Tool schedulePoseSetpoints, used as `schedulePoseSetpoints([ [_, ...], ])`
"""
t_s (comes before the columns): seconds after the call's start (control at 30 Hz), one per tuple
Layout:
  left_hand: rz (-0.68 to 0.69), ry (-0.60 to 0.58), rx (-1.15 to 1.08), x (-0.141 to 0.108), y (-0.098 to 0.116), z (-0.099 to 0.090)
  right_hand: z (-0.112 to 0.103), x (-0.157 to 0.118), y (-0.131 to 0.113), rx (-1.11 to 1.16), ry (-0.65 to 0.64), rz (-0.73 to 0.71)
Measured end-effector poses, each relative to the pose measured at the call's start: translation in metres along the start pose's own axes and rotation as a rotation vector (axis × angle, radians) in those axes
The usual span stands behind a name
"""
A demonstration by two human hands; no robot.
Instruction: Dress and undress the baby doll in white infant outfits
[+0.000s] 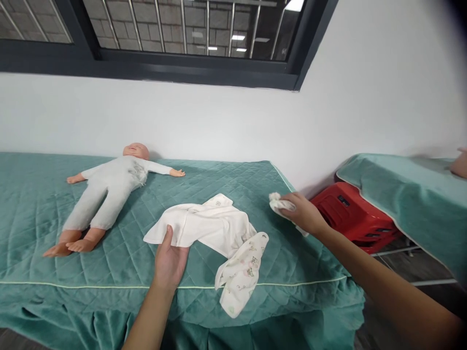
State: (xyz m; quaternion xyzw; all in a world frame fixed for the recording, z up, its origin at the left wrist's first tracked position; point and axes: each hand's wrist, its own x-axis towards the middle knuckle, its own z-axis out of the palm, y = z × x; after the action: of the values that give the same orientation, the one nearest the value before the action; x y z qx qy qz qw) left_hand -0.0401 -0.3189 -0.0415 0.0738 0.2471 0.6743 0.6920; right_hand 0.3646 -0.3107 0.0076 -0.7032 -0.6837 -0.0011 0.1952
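A white baby garment (pixel 209 223) lies spread and creased on the green quilted cover, its printed part (pixel 242 277) folded out over the front edge. My left hand (pixel 170 260) grips the garment's near-left part, thumb on top and fingers beneath the cloth. Off to the right, my right hand (pixel 304 211) is closed around a small bunched white cloth (pixel 281 204) with a faint print; its exact kind is not clear. A baby doll (pixel 109 187) in a pale suit rests on its back at the left, arms spread, apart from both hands.
The green quilted cover (pixel 175 182) drapes over the bed's front edge. Right of it, a red plastic stool (pixel 350 209) stands beside a second green-covered bed (pixel 419 194). A white wall (pixel 219 121) and a dark-framed barred window (pixel 197 68) are behind.
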Motion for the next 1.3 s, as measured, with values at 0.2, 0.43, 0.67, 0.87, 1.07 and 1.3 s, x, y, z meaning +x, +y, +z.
schedulePoseSetpoints([
  [0.2,-0.003,0.021,0.022,0.003,0.000,-0.004,0.025,0.030,0.018,-0.084,0.054,0.076],
  [0.43,-0.009,0.030,0.007,0.004,0.000,-0.004,0.051,0.019,0.007,-0.211,0.197,0.180],
  [0.67,-0.025,0.030,-0.003,0.004,0.000,-0.004,0.040,0.015,0.033,0.039,0.149,0.422],
  [0.87,-0.021,0.033,-0.038,0.004,0.000,-0.003,0.041,0.007,0.027,0.159,0.219,0.174],
  [1.07,-0.024,0.043,0.012,0.002,0.001,-0.001,0.048,0.013,0.030,0.166,0.305,0.279],
  [1.3,-0.029,0.028,-0.031,0.003,0.001,-0.004,0.047,0.019,0.035,0.215,0.222,0.210],
])
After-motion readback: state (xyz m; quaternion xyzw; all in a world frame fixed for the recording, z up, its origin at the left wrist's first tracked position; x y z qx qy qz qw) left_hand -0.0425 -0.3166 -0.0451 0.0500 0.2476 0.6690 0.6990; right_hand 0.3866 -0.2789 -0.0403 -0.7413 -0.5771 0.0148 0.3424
